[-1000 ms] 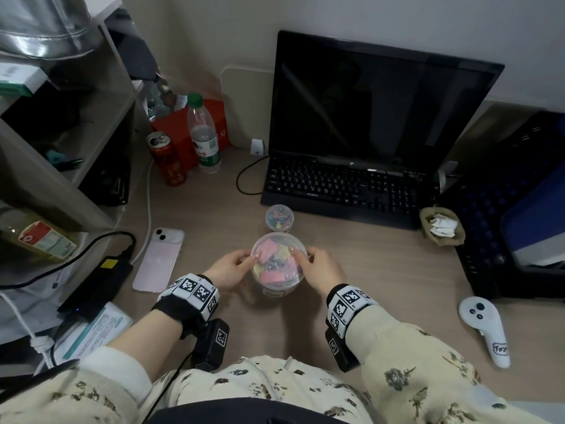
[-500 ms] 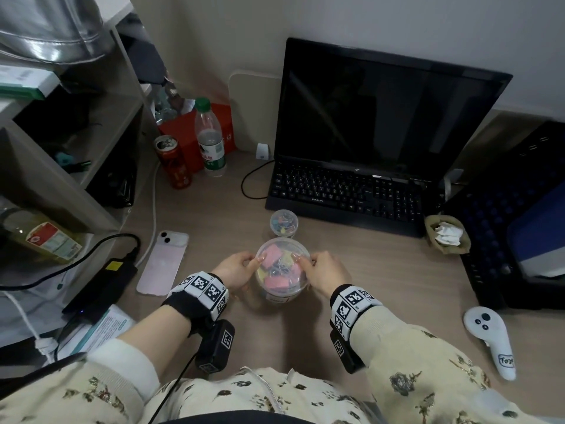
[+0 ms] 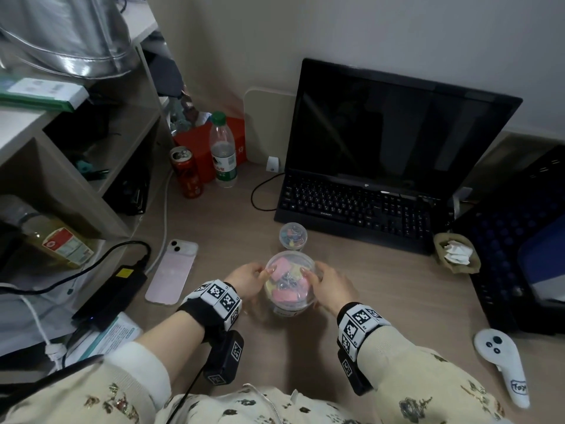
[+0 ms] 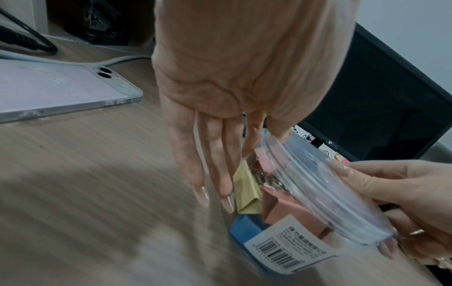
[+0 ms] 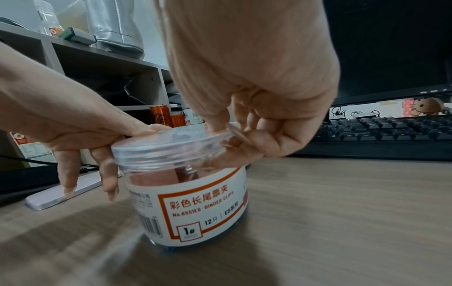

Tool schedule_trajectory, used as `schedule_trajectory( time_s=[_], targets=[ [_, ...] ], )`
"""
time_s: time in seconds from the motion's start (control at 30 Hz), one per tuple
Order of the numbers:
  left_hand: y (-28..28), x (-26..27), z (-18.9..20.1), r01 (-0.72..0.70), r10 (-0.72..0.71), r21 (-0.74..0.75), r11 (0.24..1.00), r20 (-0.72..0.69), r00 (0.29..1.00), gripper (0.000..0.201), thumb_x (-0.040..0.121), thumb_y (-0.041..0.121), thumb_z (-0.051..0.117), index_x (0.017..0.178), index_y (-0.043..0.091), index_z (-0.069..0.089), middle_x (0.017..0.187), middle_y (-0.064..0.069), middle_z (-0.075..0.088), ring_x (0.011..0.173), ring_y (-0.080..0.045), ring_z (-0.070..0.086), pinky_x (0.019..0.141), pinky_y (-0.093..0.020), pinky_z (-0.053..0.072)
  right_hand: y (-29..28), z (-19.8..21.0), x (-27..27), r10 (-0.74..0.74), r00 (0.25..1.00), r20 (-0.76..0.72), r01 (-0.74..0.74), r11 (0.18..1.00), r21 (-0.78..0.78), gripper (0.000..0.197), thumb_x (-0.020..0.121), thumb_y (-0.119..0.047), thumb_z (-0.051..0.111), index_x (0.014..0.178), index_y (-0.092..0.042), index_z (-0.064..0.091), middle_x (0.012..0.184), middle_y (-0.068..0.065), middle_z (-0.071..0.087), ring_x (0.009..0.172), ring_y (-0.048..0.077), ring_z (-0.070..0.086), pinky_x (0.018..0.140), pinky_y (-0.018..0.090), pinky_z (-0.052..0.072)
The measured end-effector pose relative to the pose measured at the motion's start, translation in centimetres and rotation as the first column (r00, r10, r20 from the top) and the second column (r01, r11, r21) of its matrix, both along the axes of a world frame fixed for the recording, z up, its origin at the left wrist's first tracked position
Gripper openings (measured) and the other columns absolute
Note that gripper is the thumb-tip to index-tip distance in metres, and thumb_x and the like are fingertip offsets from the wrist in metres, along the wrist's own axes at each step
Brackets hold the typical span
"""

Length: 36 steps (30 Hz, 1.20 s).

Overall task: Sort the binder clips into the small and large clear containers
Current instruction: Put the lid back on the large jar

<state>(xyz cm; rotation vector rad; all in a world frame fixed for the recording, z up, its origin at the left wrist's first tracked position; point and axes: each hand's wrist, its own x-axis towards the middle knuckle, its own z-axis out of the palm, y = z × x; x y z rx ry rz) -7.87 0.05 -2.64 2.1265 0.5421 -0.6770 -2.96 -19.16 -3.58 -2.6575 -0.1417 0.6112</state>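
Note:
The large clear container (image 3: 289,283) stands on the desk, its lid on, filled with big pink, yellow and blue binder clips (image 4: 247,185). My left hand (image 3: 247,278) pinches the clear lid (image 5: 171,141) at its left rim with thumb and index finger; the other fingers hang straight down beside the jar. My right hand (image 3: 327,286) grips the lid's right rim, thumb on top and fingers curled under the edge. The small clear container (image 3: 293,235), holding small coloured clips, stands just behind, near the keyboard.
A black laptop (image 3: 382,179) fills the back of the desk. A pink phone (image 3: 172,270) and a power adapter (image 3: 113,292) lie left, a red can (image 3: 188,172) and bottle (image 3: 223,151) behind. At right are a tissue cup (image 3: 455,254) and a white controller (image 3: 501,368).
Both hands stay on the large container's lid in the same grip. Only the head view has shifted a little.

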Motion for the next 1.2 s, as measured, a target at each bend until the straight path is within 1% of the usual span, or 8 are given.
schedule_trajectory(
  time_s=[0.1, 0.3, 0.47, 0.57, 0.63, 0.9, 1.03, 1.2],
  targets=[
    [0.1, 0.0, 0.0, 0.013, -0.013, 0.003, 1.0, 0.003, 1.0, 0.047, 0.097, 0.052, 0.037, 0.119, 0.015, 0.054, 0.108, -0.013, 0.066, 0.091, -0.031, 0.069, 0.078, -0.041, 0.056, 0.0, 0.0, -0.2, 0.006, 1.0, 0.001, -0.006, 1.0, -0.012, 0.036, 0.095, -0.055, 0.041, 0.116, -0.03, 0.056, 0.106, 0.001, 0.07, 0.097, 0.026, 0.064, 0.083, 0.041, 0.054],
    [0.2, 0.0, -0.3, 0.004, -0.004, 0.0, 1.0, 0.017, 1.0, 0.048, 0.096, 0.051, 0.039, 0.12, 0.013, 0.056, 0.107, -0.013, 0.066, 0.094, -0.031, 0.067, 0.076, -0.039, 0.055, 0.0, 0.4, -0.4, 0.016, 1.0, -0.006, -0.016, 1.0, -0.025, 0.037, 0.096, -0.054, 0.039, 0.12, -0.03, 0.055, 0.109, 0.003, 0.069, 0.1, 0.029, 0.064, 0.082, 0.039, 0.053],
    [0.3, 0.0, -0.3, 0.019, -0.019, 0.005, 1.0, 0.013, 1.0, 0.047, 0.097, 0.05, 0.038, 0.117, 0.011, 0.055, 0.105, -0.014, 0.067, 0.089, -0.03, 0.069, 0.066, -0.032, 0.052, 0.1, 0.3, -0.4, 0.013, 1.0, -0.019, -0.013, 1.0, -0.003, 0.037, 0.095, -0.056, 0.038, 0.118, -0.032, 0.055, 0.107, 0.003, 0.069, 0.099, 0.029, 0.063, 0.083, 0.039, 0.052],
    [0.3, 0.1, -0.4, 0.023, -0.023, -0.002, 1.0, 0.019, 1.0, 0.047, 0.097, 0.052, 0.038, 0.113, 0.011, 0.056, 0.096, -0.013, 0.067, 0.088, -0.031, 0.07, 0.053, -0.023, 0.046, 0.0, 0.4, -0.4, 0.007, 1.0, -0.02, -0.008, 1.0, -0.003, 0.037, 0.095, -0.056, 0.039, 0.116, -0.031, 0.055, 0.106, 0.002, 0.069, 0.098, 0.028, 0.063, 0.083, 0.039, 0.052],
    [0.3, 0.1, -0.5, 0.028, -0.028, -0.001, 1.0, 0.03, 0.999, 0.048, 0.097, 0.051, 0.038, 0.114, 0.01, 0.056, 0.101, -0.015, 0.067, 0.091, -0.031, 0.068, 0.049, -0.019, 0.041, 0.0, 0.4, -0.5, 0.013, 1.0, -0.02, -0.013, 1.0, -0.008, 0.034, 0.096, -0.055, 0.039, 0.11, -0.029, 0.055, 0.105, 0.004, 0.069, 0.097, 0.029, 0.063, 0.081, 0.038, 0.051],
    [0.4, 0.3, -0.7, 0.048, -0.049, 0.01, 0.999, 0.033, 0.998, 0.049, 0.097, 0.052, 0.038, 0.115, 0.011, 0.056, 0.106, -0.013, 0.067, 0.074, -0.022, 0.062, 0.046, -0.021, 0.039, -0.1, 0.4, -0.5, 0.021, 1.0, -0.008, -0.021, 0.999, -0.029, 0.034, 0.095, -0.058, 0.037, 0.103, -0.03, 0.053, 0.101, 0.004, 0.069, 0.095, 0.031, 0.063, 0.081, 0.04, 0.052],
    [0.6, 0.3, -0.9, 0.042, -0.043, 0.012, 0.999, 0.07, 0.997, 0.045, 0.096, 0.051, 0.041, 0.108, 0.011, 0.058, 0.087, -0.005, 0.061, 0.081, -0.022, 0.061, 0.05, -0.022, 0.039, -0.1, 0.5, -0.7, 0.056, 0.998, 0.037, -0.052, 0.994, -0.1, 0.038, 0.097, -0.057, 0.034, 0.105, -0.026, 0.055, 0.098, 0.005, 0.069, 0.092, 0.03, 0.064, 0.076, 0.036, 0.051],
    [0.6, 0.3, -0.9, 0.053, -0.057, 0.034, 0.998, 0.1, 0.993, 0.044, 0.096, 0.052, 0.039, 0.105, 0.015, 0.061, 0.083, -0.003, 0.061, 0.081, -0.024, 0.064, 0.057, -0.026, 0.046, 0.1, 0.7, -1.3, 0.101, 0.992, 0.073, -0.087, 0.981, -0.174, 0.044, 0.099, -0.054, 0.03, 0.112, -0.02, 0.056, 0.099, 0.009, 0.069, 0.092, 0.031, 0.064, 0.071, 0.034, 0.047]
  ],
)
